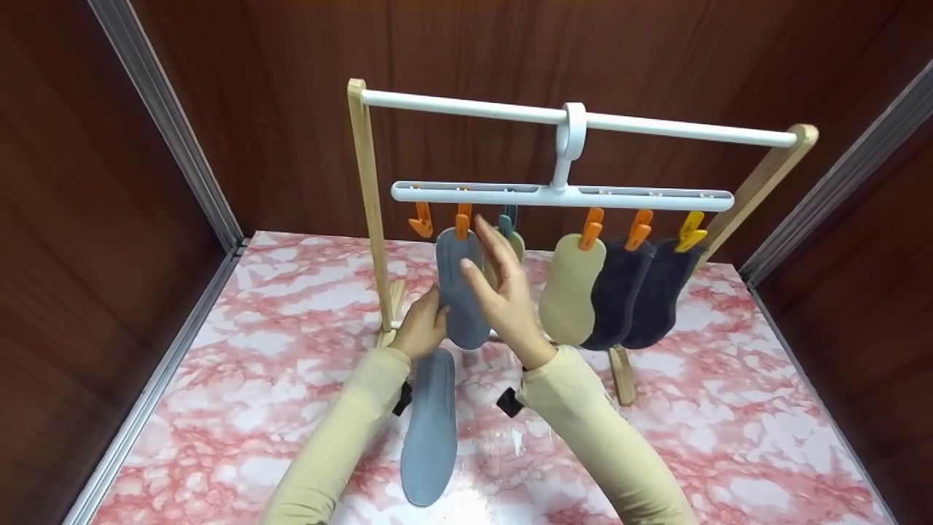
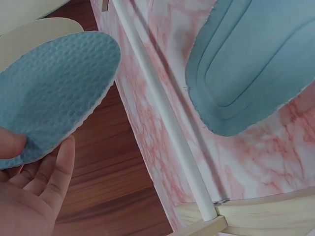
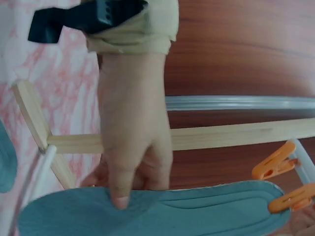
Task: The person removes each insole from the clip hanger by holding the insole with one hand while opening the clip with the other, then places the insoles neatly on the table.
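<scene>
A grey-blue insole (image 1: 461, 306) hangs from an orange clip (image 1: 463, 222) on the white hanger bar. My left hand (image 1: 423, 324) pinches its left edge between thumb and fingers. In the left wrist view, that insole's dimpled underside (image 2: 59, 93) shows above the fingers. My right hand (image 1: 509, 292) is beside its upper right, thumb extended across the front and fingers straight near the clip. A second grey-blue insole (image 1: 430, 437) lies on the marbled table below. Just left of the hanging insole, another orange clip (image 1: 421, 220) hangs with nothing in it.
To the right hang a beige insole (image 1: 568, 292) and two dark insoles (image 1: 618, 295) on orange and yellow clips. Behind my right hand, a teal clip (image 1: 506, 222) holds another beige piece. A wooden-legged rack (image 1: 372, 197) with a white rod (image 1: 466, 107) carries the hanger.
</scene>
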{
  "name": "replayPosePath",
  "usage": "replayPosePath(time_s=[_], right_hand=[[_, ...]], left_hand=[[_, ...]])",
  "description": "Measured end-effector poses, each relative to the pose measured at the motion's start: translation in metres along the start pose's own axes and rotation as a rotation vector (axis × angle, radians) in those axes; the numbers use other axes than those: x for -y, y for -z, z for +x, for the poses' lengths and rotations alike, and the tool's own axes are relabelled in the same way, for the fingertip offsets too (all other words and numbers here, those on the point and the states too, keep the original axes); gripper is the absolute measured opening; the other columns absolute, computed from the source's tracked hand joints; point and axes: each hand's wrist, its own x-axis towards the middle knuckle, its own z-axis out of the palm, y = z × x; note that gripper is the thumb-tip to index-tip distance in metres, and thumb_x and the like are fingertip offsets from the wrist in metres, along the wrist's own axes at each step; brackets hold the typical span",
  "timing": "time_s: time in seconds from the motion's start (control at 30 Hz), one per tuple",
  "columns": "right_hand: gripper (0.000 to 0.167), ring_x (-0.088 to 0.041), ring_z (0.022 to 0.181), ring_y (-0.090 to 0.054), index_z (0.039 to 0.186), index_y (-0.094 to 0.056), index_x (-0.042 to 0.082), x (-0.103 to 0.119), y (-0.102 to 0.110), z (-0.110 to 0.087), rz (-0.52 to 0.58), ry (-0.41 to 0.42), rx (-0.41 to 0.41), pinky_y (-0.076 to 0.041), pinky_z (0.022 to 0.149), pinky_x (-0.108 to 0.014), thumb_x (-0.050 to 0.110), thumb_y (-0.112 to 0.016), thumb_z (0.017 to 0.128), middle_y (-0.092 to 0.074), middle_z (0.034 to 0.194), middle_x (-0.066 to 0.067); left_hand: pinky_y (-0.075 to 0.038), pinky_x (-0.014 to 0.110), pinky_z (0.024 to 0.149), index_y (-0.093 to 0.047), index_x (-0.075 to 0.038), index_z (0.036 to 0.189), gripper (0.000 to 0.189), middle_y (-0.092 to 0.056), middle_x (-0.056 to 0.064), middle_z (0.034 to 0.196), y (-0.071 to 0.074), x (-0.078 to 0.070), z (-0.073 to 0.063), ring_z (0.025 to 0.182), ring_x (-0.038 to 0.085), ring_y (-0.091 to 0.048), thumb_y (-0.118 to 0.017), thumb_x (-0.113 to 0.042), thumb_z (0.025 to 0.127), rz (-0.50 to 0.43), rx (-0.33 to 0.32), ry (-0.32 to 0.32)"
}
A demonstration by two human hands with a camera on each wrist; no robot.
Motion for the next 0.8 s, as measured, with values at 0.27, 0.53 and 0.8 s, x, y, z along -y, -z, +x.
replayPosePath(time_s=[0.27,0.53,0.8], right_hand=[[0.058,-0.029,0.141,-0.033,0.146,-0.029,-0.006,0.004,-0.007,0.018,-0.061,-0.105,-0.005,-0.025,0.117,-0.037,0.007,-0.054,0.096,-0.03,0.153,-0.02],[0.051,-0.032,0.139,-0.035,0.142,-0.031,-0.012,0.002,-0.011,0.03,0.045,-0.168,-0.035,-0.032,0.113,-0.039,0.005,-0.05,0.098,-0.037,0.147,-0.026],[0.035,-0.027,0.125,-0.051,0.132,-0.043,-0.007,0.0,-0.016,0.036,0.16,-0.151,-0.042,-0.041,0.107,-0.035,0.008,-0.048,0.1,-0.053,0.129,-0.021]], left_hand=[[-0.041,0.049,0.102,-0.039,0.023,0.128,0.041,-0.052,0.039,0.123,-0.001,-0.001,-0.004,0.118,0.047,-0.052,-0.048,0.001,0.095,0.026,-0.013,0.004],[-0.041,0.05,0.102,-0.037,0.022,0.131,0.042,-0.053,0.037,0.123,0.0,0.0,-0.007,0.119,0.047,-0.051,-0.047,0.003,0.095,-0.022,0.006,0.009],[-0.04,0.049,0.104,-0.04,0.016,0.13,0.038,-0.055,0.032,0.124,0.003,0.002,-0.009,0.121,0.044,-0.051,-0.047,0.001,0.096,-0.014,0.0,0.012]])
